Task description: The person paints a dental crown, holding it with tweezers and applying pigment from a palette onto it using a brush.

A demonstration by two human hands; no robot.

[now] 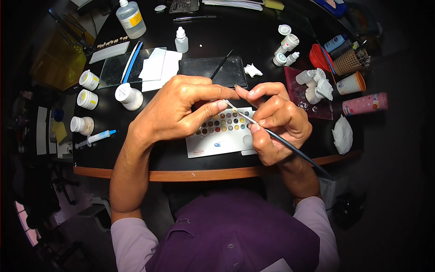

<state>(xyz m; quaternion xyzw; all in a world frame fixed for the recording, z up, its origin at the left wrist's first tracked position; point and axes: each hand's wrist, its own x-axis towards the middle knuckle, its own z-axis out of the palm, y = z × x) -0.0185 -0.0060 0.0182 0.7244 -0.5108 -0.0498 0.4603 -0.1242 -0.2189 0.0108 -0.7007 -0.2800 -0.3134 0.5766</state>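
My right hand (283, 122) grips a thin brush (290, 145) with a dark handle and a pale metal neck. Its tip points up and left, reaching a small pale piece (229, 104) that my left hand (181, 106) pinches between thumb and fingers; what that piece is I cannot make out. The index fingers of both hands nearly meet above it. Below them lies a white palette card (213, 147) with rows of small coloured paint wells, partly covered by my hands. Behind my hands is a black rectangular tray (195, 67) with a dark pointed stick (222, 63) resting across it.
White jars (129, 97) and a blue-tipped syringe (97, 138) stand or lie at left. Farther back are a dropper bottle (181, 41) and a large clear bottle (131, 20). On the right are a red bowl (320, 58), a pink container (364, 104) and a crumpled tissue (342, 136).
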